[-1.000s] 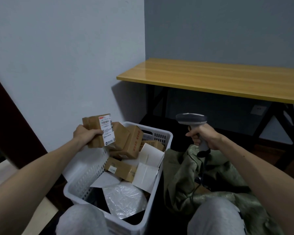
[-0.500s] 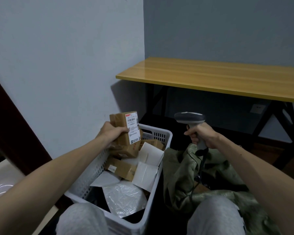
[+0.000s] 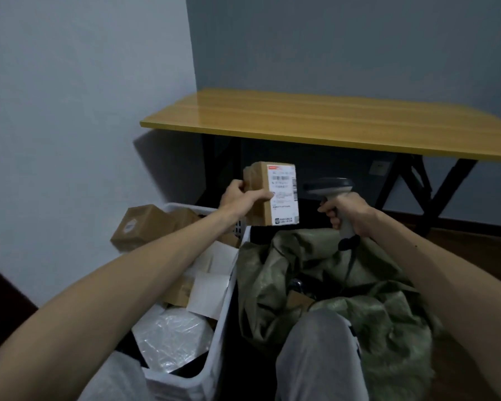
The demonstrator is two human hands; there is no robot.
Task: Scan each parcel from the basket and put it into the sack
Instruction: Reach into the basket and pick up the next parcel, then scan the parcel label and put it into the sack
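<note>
My left hand [image 3: 240, 198] grips a brown cardboard parcel [image 3: 261, 195] upright above the far rim of the white basket [image 3: 223, 328], its white label turned to the right. Just right of it, my right hand [image 3: 347, 215] holds a grey barcode scanner [image 3: 329, 188] by the handle, its head level with the label and close to it. The green sack [image 3: 344, 285] lies open below both hands, right of the basket. More brown boxes [image 3: 145, 227], white envelopes and a clear plastic bag [image 3: 171, 340] fill the basket.
A yellow-topped table [image 3: 330, 123] on black legs stands behind the sack against the grey wall. My knees in grey trousers [image 3: 315, 357] are at the bottom. A dark door frame [image 3: 0, 302] is at the lower left.
My left hand has carried the parcel from over the basket's left side rightward and up, next to the scanner. The scanner hand has stayed nearly in place.
</note>
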